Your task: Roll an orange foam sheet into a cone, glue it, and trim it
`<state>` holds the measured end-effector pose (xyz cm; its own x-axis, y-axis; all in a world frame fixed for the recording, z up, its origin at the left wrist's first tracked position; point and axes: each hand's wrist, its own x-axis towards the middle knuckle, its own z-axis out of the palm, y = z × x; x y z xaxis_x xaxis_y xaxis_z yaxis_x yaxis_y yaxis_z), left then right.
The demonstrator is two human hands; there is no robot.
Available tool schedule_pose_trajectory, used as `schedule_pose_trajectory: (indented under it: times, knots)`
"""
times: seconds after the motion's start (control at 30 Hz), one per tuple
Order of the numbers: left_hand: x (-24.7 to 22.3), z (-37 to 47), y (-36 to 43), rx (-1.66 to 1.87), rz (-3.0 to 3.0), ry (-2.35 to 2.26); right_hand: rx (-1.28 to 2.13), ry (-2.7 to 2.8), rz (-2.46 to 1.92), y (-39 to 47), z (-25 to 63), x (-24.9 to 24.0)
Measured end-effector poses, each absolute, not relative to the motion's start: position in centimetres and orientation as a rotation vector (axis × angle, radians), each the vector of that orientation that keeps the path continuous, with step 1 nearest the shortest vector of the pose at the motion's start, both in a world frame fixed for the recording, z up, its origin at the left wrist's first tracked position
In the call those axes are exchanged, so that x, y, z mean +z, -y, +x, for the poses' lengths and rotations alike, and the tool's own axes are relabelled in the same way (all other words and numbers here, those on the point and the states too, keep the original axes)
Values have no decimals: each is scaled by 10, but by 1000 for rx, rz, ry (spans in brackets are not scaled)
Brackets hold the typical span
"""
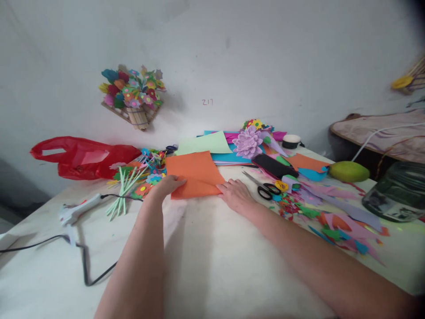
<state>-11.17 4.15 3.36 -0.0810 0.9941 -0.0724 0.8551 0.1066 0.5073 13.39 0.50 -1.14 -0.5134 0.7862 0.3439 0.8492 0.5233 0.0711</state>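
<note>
An orange craft sheet point(195, 170) lies in the middle of the table, its near part bent up in a fold. At its left edge, my left hand point(168, 187) is closed on the sheet, the thumb lying over the top. My right hand point(237, 194) grips the right near corner between thumb and fingertips, though the exact hold is partly hidden. Just beyond the orange sheet is a pale green sheet point(204, 144), on a stack of coloured sheets. Black-handled scissors point(265, 188) rest to the right of my right hand, apart from it.
On the left are a glue gun point(81, 210) with a black cord, pale green sticks point(123, 192) and a red plastic bag point(88, 157). On the right lie a dark phone point(274, 166), coloured scraps point(338, 228), a green fruit point(349, 171) and a glass jar point(396, 192).
</note>
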Motion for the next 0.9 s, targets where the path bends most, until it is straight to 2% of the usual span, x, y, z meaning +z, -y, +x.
schedule_pose_trajectory:
  times: [0.27, 0.43, 0.57, 0.63, 0.7, 0.8, 0.9]
  knots:
    - [33, -115, -45, 186, 1928, -2215, -284, 2543, -1308, -10, 132, -19]
    - [53, -100, -39, 439, 2000, -2407, -230, 2549, -1346, -8, 129, -15]
    - [57, -58, -30, 675, 2210, -1871, -214, 2537, -1342, -7, 127, -14]
    - [45, -35, -29, 702, 2240, -1488, -200, 2523, -1347, -8, 127, -15]
    - [28, -19, -29, 756, 2211, -1290, -163, 2492, -1345, -10, 129, -16]
    - [7, -10, -31, 779, 2222, -1289, 17, 2413, -1321, -15, 133, -18]
    - [-1, -13, -33, 750, 2341, -1348, 374, 2193, -1341, -24, 140, -19]
